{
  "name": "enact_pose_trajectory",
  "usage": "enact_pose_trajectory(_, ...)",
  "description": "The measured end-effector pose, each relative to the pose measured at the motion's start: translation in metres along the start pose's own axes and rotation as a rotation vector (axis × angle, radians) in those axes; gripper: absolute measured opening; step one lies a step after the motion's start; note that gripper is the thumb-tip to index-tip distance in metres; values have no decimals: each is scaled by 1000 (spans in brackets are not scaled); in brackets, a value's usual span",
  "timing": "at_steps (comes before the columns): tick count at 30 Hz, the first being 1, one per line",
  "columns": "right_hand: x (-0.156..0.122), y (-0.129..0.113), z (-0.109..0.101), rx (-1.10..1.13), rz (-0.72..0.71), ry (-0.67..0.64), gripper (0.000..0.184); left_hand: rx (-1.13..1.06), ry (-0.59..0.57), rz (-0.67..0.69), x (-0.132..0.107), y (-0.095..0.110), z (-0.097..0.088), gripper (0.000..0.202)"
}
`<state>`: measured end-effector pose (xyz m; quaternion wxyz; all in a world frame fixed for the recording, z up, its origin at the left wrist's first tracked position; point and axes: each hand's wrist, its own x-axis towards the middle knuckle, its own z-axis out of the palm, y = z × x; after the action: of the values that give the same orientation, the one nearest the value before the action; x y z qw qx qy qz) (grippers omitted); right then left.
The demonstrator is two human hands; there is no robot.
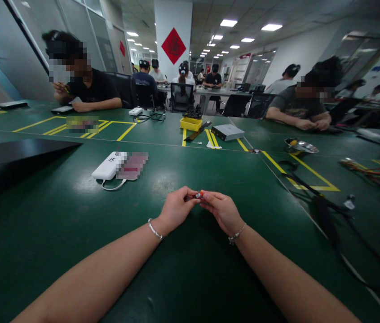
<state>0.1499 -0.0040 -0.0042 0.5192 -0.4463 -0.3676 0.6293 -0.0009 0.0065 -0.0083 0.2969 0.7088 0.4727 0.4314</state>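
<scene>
Okay, biggest thing first: we're at a long green table (58,224), and we'll place everything off the white power bank (109,166). Beyond it sit two co-workers, one off to its left (92,89) and one well to its right (298,105). Just left of it there's a wide dark panel (15,157); far right of it lies a black cable (326,220). Past it and to the right are a grey box (227,132) and a yellow tray (190,124). Our left hand (178,204) and right hand (225,211) meet nearer us, right of the power bank, both loosely curled with thumbs and fingers closed in a pinch on one small piece (198,195). We'd call the step in hand two-handed fingertip work on it, and we reckon any move from here calls for a light, steady pinch on both sides and tiny finger motions. As for looks, it's really small: dark, with a silvery bit and an orange-red bit by the right hand. Fingers cover most of it, so we can't tell what it is, or whether our hands touch the table.
</scene>
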Motion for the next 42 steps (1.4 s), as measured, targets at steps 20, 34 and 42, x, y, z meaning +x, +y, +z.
enact_pose_trajectory(20, 18, -11, -24, -341, -130, 266, 19, -50, -163, 20, 5, -6, 4, 29)
enact_pose_trajectory(34, 14, -67, -196, -1386, 152, 992, 31, 90, -184, -41, 6, -10, -2, 20)
enact_pose_trajectory(42, 13, -66, -201, -1343, 192, 1099, 33, 177, -161, -7, 7, -12, -1, 17)
